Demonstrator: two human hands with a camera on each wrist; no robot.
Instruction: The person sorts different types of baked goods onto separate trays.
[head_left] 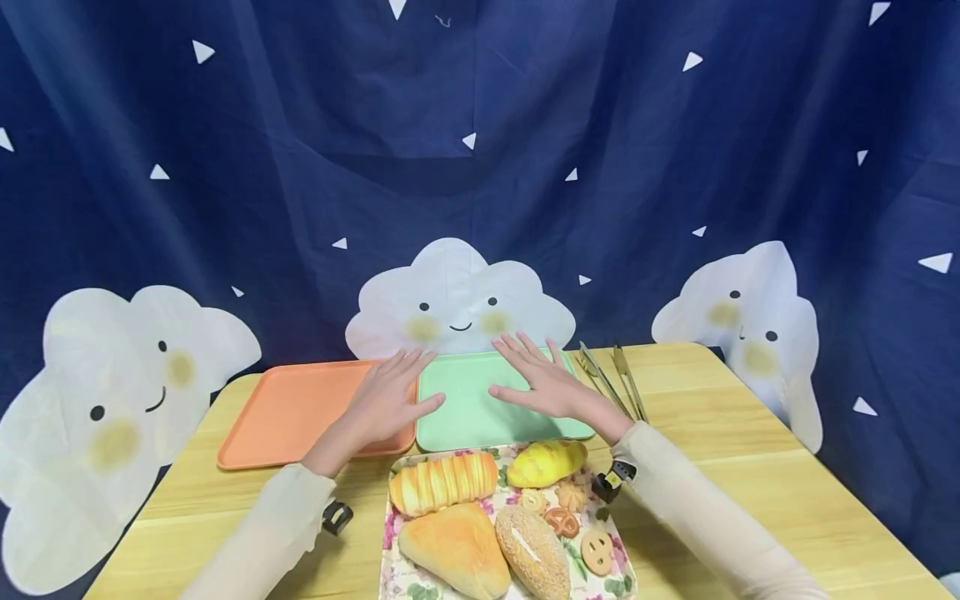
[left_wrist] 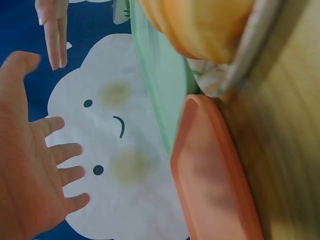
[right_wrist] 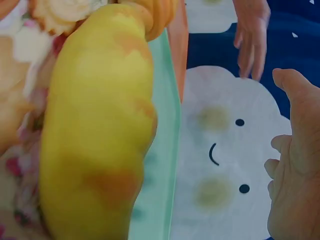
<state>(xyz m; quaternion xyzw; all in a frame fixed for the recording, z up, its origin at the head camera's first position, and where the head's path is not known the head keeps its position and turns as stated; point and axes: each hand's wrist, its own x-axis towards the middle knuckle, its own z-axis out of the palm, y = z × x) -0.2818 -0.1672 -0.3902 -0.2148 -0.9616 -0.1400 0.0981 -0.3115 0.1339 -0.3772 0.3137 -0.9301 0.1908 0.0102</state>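
Observation:
My left hand [head_left: 388, 400] hovers over the inner side of the orange tray [head_left: 300, 417], fingers straight and thumb spread. Over the green tray [head_left: 465, 400] is my right hand [head_left: 542, 385], likewise spread and holding nothing. In both wrist views the hands hang in the air, apart from each other. Nearer to me lies a flowered tray [head_left: 390, 575] bearing a ridged bread roll [head_left: 446, 482], a yellow bread roll [head_left: 547, 462], a triangular bread [head_left: 456, 550], a seeded oval bread [head_left: 532, 550], a pretzel [head_left: 562, 522], a round cookie with holes [head_left: 597, 552] and small cookies [head_left: 572, 496].
Two pairs of metal tongs, one silver [head_left: 606, 383] and one golden-brown [head_left: 628, 383], lie right of the green tray. The wooden table [head_left: 720, 433] ends at a dark blue curtain [head_left: 300, 167] printed with clouds.

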